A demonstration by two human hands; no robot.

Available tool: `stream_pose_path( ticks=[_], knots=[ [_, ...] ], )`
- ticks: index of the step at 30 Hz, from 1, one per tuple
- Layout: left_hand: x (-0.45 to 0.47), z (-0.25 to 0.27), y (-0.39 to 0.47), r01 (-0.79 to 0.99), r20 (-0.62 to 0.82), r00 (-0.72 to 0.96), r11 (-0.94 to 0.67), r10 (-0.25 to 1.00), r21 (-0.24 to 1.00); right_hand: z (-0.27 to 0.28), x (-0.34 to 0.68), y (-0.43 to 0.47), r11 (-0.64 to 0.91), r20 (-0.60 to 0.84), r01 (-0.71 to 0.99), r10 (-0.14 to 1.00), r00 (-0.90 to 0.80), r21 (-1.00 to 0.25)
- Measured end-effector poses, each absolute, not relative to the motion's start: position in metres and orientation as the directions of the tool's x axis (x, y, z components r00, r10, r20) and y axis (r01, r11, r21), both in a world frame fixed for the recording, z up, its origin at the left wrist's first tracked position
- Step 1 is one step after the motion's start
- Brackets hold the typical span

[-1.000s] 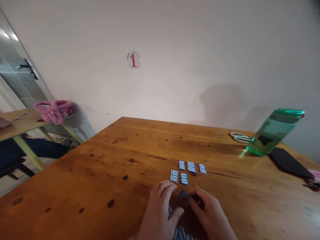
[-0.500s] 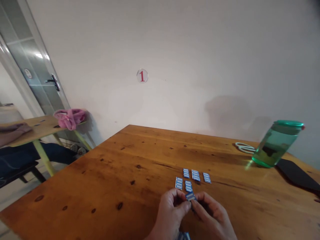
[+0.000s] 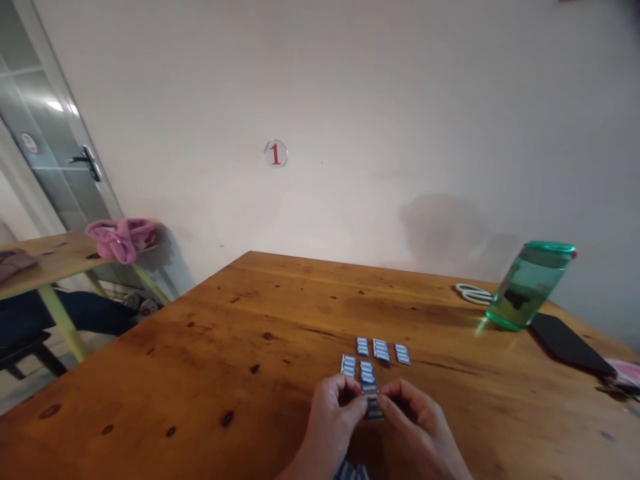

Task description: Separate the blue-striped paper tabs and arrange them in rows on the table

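Observation:
My left hand [image 3: 333, 413] and my right hand [image 3: 417, 417] meet at the front of the wooden table, thumbs and forefingers pinched at either side of a small blue-and-white piece [image 3: 370, 392]. Another blue piece [image 3: 375, 411] shows just below it, between the thumbs. Beyond my fingers lie small groups of similar striped pieces: a left group [image 3: 349, 364] and a middle group [image 3: 367, 371] close by, then three groups in a row farther back, the rightmost group [image 3: 402, 354] among them. More blue pieces [image 3: 351, 471] lie at the bottom edge, partly cut off.
A green-tinted bottle [image 3: 530, 287] stands at the right, beside a dark flat object [image 3: 570, 345] and a white coiled cable [image 3: 473, 293]. At far right is a pink-and-white item [image 3: 625, 372]. Another table [image 3: 55, 267] at left holds a pink cloth [image 3: 123, 237]; a person sits there.
The view has turned slightly to the right. The tilted piece between my fingers now lies straighter, in line with the middle group, and another piece shows below it.

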State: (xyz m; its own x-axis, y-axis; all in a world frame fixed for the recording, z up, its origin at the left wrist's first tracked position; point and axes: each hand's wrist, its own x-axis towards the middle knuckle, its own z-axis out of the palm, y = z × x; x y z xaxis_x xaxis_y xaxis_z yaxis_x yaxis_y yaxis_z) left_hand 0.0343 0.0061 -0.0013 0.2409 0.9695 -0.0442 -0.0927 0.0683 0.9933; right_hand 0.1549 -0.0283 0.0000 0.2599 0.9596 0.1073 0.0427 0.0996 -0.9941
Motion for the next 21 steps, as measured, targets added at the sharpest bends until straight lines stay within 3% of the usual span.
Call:
stream_pose_path(
  ticks=[10,17,21],
  knots=[
    [0.028,0.008,0.003,-0.029,-0.013,0.289,0.023,0.957,0.999,-0.011,0.16,-0.025,0.03,0.017,-0.061,0.98,0.197,-0.998],
    [0.03,0.002,0.003,0.079,0.028,0.246,-0.048,0.969,0.996,-0.005,0.162,-0.026,0.086,0.121,0.177,0.974,0.194,-0.98],
    [0.028,0.004,0.004,0.095,0.132,0.232,-0.157,0.964,0.983,0.004,0.17,-0.024,-0.008,0.036,0.167,0.966,0.256,-0.986]
  ],
)
